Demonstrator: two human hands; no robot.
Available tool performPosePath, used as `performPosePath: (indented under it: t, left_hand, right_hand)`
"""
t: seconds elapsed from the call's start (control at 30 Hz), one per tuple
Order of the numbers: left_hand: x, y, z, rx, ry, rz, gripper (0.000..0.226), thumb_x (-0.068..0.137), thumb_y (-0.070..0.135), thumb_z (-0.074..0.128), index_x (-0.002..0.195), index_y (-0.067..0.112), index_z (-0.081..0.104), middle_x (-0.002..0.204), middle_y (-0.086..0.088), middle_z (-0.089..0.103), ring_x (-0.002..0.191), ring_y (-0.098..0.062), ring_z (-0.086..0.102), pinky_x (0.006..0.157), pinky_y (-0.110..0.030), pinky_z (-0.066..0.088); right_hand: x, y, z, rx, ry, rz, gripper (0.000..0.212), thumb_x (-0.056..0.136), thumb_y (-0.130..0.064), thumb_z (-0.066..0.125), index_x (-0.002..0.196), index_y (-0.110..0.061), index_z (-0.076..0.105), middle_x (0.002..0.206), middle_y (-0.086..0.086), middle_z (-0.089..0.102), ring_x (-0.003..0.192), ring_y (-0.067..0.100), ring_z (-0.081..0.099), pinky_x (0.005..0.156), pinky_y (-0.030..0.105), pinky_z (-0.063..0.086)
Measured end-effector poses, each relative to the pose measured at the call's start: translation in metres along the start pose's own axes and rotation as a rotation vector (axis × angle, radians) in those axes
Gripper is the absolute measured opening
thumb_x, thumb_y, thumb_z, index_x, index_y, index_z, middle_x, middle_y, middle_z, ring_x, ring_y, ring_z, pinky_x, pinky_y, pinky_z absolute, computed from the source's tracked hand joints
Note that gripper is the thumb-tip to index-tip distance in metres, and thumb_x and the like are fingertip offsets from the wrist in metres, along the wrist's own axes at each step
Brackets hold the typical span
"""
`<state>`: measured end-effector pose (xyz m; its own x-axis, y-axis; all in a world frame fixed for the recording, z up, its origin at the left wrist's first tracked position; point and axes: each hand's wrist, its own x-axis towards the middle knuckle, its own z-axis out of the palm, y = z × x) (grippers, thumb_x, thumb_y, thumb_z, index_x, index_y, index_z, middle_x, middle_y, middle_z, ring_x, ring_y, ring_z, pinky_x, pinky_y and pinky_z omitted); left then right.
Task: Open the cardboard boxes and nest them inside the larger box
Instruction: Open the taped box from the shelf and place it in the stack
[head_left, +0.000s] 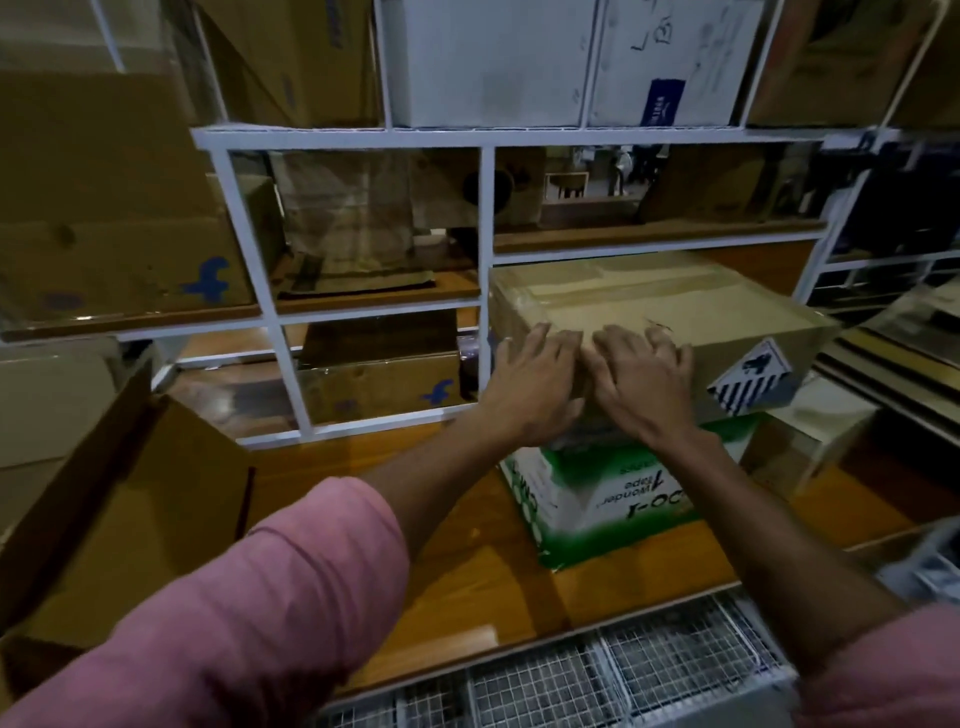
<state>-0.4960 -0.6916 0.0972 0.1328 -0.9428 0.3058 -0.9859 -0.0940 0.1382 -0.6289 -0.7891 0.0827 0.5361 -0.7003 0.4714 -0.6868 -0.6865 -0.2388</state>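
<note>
A taped brown cardboard box (675, 301) with a blue-and-white diamond label lies on top of a green-and-white box (597, 499) on the wooden table. My left hand (530, 384) and my right hand (644, 384) lie side by side on the brown box's near top edge. The fingers of both hands reach over onto the lid, at the middle tape seam. Whether the fingertips hook under a flap is not visible. A large brown box (130, 509) with raised flaps stands open at the left of the table.
A white metal shelf frame (485, 208) behind the table holds more cardboard boxes, some with blue logos. A small pale box (815, 431) sits to the right of the stack. Wire mesh baskets (597, 680) run below the table's front edge.
</note>
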Motion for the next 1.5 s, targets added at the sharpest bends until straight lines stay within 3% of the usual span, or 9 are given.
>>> performPosePath:
  t: [0.17,0.33,0.43,0.53,0.73,0.9,1.17,1.3,1.5]
  left_hand:
    - [0.006,-0.022,-0.004,0.139,0.070,-0.089,0.081,0.091,0.039,0.062,0.158,0.020,0.020,0.156,-0.008,0.033,0.144,-0.032,0.029,0.113,-0.068,0.027]
    - [0.010,-0.046,-0.003,0.156,0.039,-0.177,0.081,0.090,0.048,0.065,0.156,0.033,0.020,0.153,-0.010,0.022,0.138,-0.036,0.028,0.105,-0.068,0.038]
    - [0.011,-0.044,0.000,0.152,0.061,-0.169,0.069,0.091,0.056,0.060,0.149,0.029,0.033,0.153,-0.008,0.020,0.137,-0.034,0.028,0.100,-0.063,0.045]
    - [0.011,-0.042,0.003,0.184,0.076,-0.148,0.067,0.094,0.066,0.049,0.144,0.023,0.040,0.152,-0.009,0.022,0.136,-0.032,0.029,0.098,-0.059,0.047]
    - [0.006,-0.062,0.000,0.226,0.056,-0.186,0.066,0.094,0.069,0.043,0.143,0.024,0.038,0.152,-0.008,0.025,0.134,-0.036,0.032,0.100,-0.057,0.046]
    - [0.004,-0.080,-0.004,0.225,0.029,-0.260,0.065,0.095,0.067,0.044,0.145,0.027,0.035,0.153,-0.006,0.023,0.128,-0.036,0.041,0.099,-0.056,0.048]
    - [0.000,-0.080,0.005,-0.022,0.069,-0.301,0.062,0.097,0.061,0.049,0.146,0.027,0.032,0.151,-0.003,0.019,0.123,-0.036,0.049,0.092,-0.055,0.056]
    - [-0.005,-0.077,0.012,-0.279,0.120,-0.402,0.068,0.094,0.050,0.064,0.152,0.030,0.032,0.159,-0.005,0.006,0.132,-0.039,0.045,0.102,-0.052,0.051]
    - [-0.015,-0.066,0.004,-0.386,0.252,-0.505,0.085,0.081,0.037,0.083,0.152,0.027,0.037,0.148,-0.012,0.029,0.130,-0.035,0.049,0.104,-0.044,0.050]
  right_hand:
    - [0.008,-0.030,0.011,-0.022,0.036,-0.113,0.053,0.100,-0.049,0.025,0.127,-0.023,0.063,0.135,0.000,0.065,0.126,0.035,0.052,0.105,0.050,0.032]
    - [0.026,-0.052,0.020,0.116,0.000,-0.231,0.036,0.100,-0.033,0.037,0.111,-0.014,0.066,0.106,0.008,0.069,0.099,0.029,0.061,0.094,0.046,0.042]
    - [0.027,-0.033,0.023,0.154,-0.014,-0.316,0.033,0.102,-0.036,0.043,0.122,-0.018,0.063,0.123,0.008,0.066,0.113,0.026,0.059,0.105,0.050,0.042]
    - [0.024,0.008,0.015,0.173,0.024,-0.219,0.048,0.101,-0.049,0.049,0.136,-0.019,0.057,0.149,0.007,0.053,0.135,0.024,0.048,0.118,0.052,0.026]
    - [0.020,0.096,-0.009,-0.132,0.038,-0.054,0.078,0.088,-0.079,0.030,0.149,-0.032,0.044,0.159,0.001,0.041,0.147,0.029,0.030,0.118,0.060,0.008]
    - [0.015,0.119,-0.019,-0.136,0.065,0.057,0.095,0.076,-0.093,0.026,0.148,-0.033,0.043,0.159,0.004,0.038,0.147,0.034,0.024,0.117,0.067,0.013]
    - [0.010,0.123,-0.015,0.143,0.093,0.237,0.096,0.069,-0.082,0.067,0.148,-0.032,0.045,0.168,-0.002,0.011,0.151,0.047,0.001,0.110,0.072,0.027]
    - [0.011,0.126,-0.012,0.235,0.088,0.236,0.101,0.063,-0.078,0.072,0.148,-0.032,0.043,0.162,-0.005,0.016,0.142,0.049,0.025,0.108,0.066,0.038]
    - [0.002,0.121,-0.006,0.287,0.224,0.166,0.091,0.062,-0.062,0.087,0.140,-0.027,0.055,0.154,0.001,0.033,0.134,0.043,0.035,0.103,0.058,0.043]
